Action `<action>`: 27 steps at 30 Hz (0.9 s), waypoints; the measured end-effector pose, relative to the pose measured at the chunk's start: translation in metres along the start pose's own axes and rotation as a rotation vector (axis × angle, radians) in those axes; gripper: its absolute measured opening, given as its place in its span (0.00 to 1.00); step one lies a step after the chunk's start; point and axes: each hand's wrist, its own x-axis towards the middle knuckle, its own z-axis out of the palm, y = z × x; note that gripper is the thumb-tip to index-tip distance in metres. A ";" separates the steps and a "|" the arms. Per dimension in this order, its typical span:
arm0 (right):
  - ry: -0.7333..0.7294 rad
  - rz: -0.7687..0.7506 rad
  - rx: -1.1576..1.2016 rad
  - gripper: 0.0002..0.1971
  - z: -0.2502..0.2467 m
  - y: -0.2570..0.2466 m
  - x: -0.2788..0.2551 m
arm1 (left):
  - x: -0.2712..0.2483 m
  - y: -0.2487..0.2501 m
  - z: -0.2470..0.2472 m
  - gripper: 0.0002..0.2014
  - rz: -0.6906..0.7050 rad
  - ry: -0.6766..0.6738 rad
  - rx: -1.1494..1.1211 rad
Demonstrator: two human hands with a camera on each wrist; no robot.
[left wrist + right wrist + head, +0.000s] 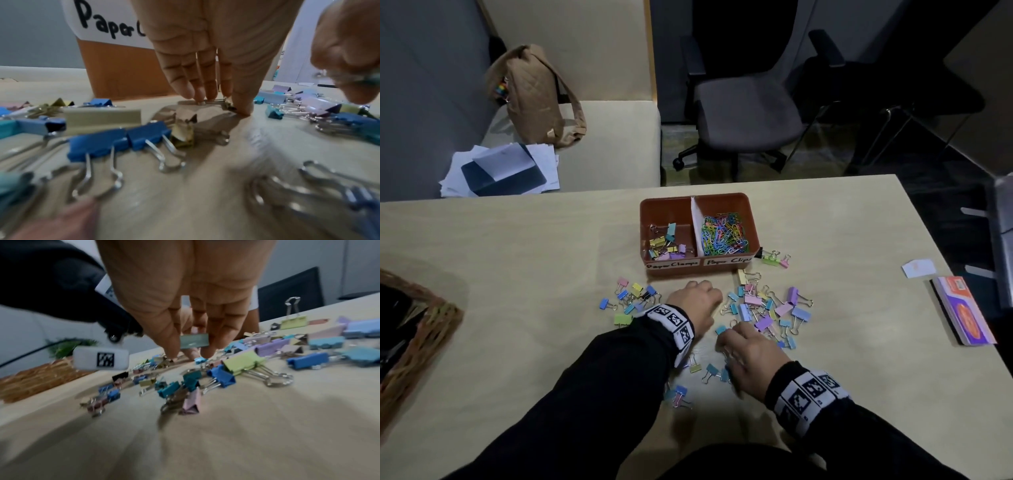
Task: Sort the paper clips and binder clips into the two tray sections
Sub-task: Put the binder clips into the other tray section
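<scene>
Two clips are pinched: teal clip (194, 341) in right hand (753, 356), gold clip (228, 104) in left hand (697, 301). Tray (667, 205) is located just far of the left, nearer hand.

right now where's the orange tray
In the head view the orange tray sits mid-table, just beyond the left hand, with loose binder clips scattered on its near side.

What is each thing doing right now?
Brown two-section plastic tray: on table.
Colourful wire paper clips: piled in right section.
Pastel metal binder clips: few in left section, many scattered.
Left hand: pinching small yellow binder clip on table.
Right hand: holding pale teal binder clip.
</scene>
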 end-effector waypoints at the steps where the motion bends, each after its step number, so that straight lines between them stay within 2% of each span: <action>1: 0.041 0.031 0.064 0.13 -0.005 0.000 -0.002 | -0.002 0.000 0.001 0.19 -0.005 0.009 0.007; 5: 0.224 0.110 0.276 0.10 -0.028 -0.013 0.016 | -0.022 -0.001 0.007 0.19 -0.073 0.073 -0.076; 10: 0.308 0.073 0.469 0.03 -0.067 -0.054 0.072 | -0.059 -0.012 0.005 0.13 -0.311 0.264 -0.429; 15: 0.377 0.103 0.557 0.09 -0.083 -0.074 0.112 | -0.074 -0.031 -0.019 0.11 -0.415 0.471 -0.607; 20: 0.398 0.093 0.489 0.05 -0.072 -0.057 0.086 | -0.063 -0.043 -0.057 0.11 -0.395 0.625 -0.655; 23: 0.408 0.189 0.472 0.03 -0.056 -0.026 0.059 | -0.045 -0.047 -0.068 0.14 -0.368 0.626 -0.605; 27: 0.392 0.378 0.451 0.05 -0.039 0.018 0.025 | -0.031 -0.046 -0.064 0.21 -0.354 0.585 -0.476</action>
